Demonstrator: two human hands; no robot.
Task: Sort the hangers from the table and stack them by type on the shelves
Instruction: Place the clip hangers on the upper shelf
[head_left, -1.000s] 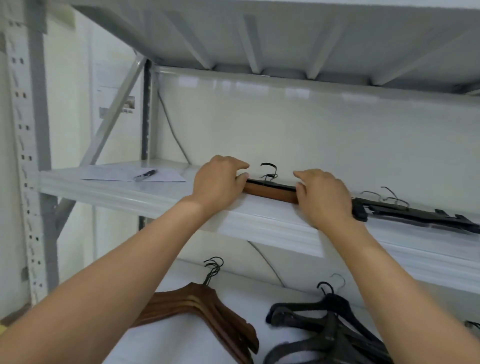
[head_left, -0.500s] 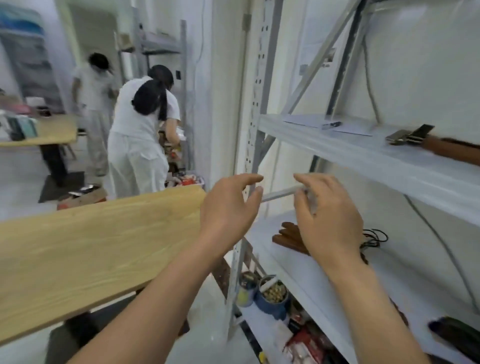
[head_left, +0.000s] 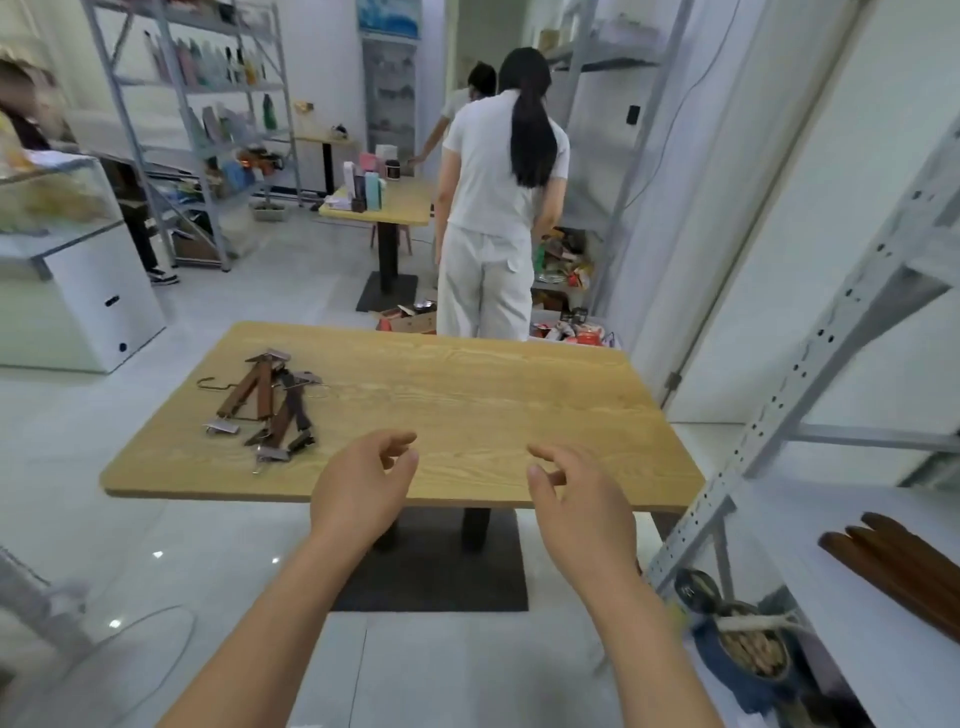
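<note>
A small pile of brown wooden clip hangers (head_left: 270, 405) with metal clips lies on the left part of the wooden table (head_left: 467, 395). My left hand (head_left: 363, 488) and my right hand (head_left: 576, 499) hover side by side over the table's near edge, fingers loosely curled, holding nothing. The hangers lie to the left of my left hand, apart from it. At the right stands the grey metal shelf unit (head_left: 810, 364); brown wooden hangers (head_left: 904, 561) are stacked on its white lower shelf.
A person in white (head_left: 498, 208) stands with their back to me just beyond the table's far edge. A second table (head_left: 384, 202) with boxes stands further back. Pots and clutter (head_left: 748, 639) sit under the shelf at lower right. Tiled floor surrounds the table.
I have turned from the shelf, where both hands were on a wooden clip hanger, to face the table. Both hands are now empty and lowered over the table's near edge.
</note>
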